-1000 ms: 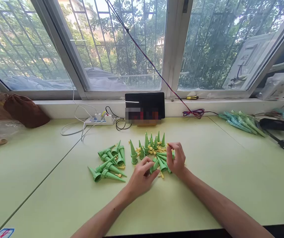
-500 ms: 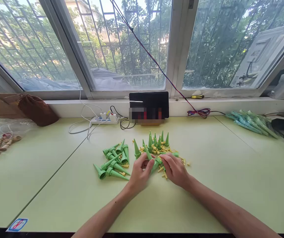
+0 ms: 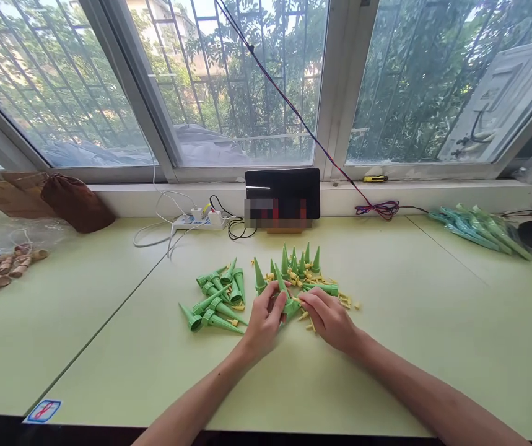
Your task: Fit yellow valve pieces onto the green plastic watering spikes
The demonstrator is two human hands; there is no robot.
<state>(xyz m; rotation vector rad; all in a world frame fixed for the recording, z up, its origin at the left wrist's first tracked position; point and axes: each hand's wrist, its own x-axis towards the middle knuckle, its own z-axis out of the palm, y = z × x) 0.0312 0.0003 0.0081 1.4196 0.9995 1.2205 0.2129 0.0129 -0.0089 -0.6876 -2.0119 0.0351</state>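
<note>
My left hand (image 3: 266, 316) is closed around a green plastic cone-shaped spike (image 3: 288, 303), its pointed end tilted up and away. Pinched in the fingertips of my right hand (image 3: 328, 316) is a small yellow plastic valve piece (image 3: 296, 300), which reaches the side of the held spike; whether it sits in a hole there I cannot tell. Behind my hands several green spikes (image 3: 293, 263) stand point up among scattered yellow pieces (image 3: 319, 280). To the left lies a pile of green spikes (image 3: 219, 303), with a few yellow pieces among them.
A dark-screened tablet (image 3: 282, 192) leans by the window wall, beside a white power strip (image 3: 198, 222) with cables. Bagged blue-green items (image 3: 479, 229) lie at the back right. Wooden pieces (image 3: 0, 275) and a brown drawstring bag (image 3: 75, 201) are at the left.
The yellow piece in my right hand has come up against the side of the green spike. The spike is held more upright. The view has shifted slightly.
</note>
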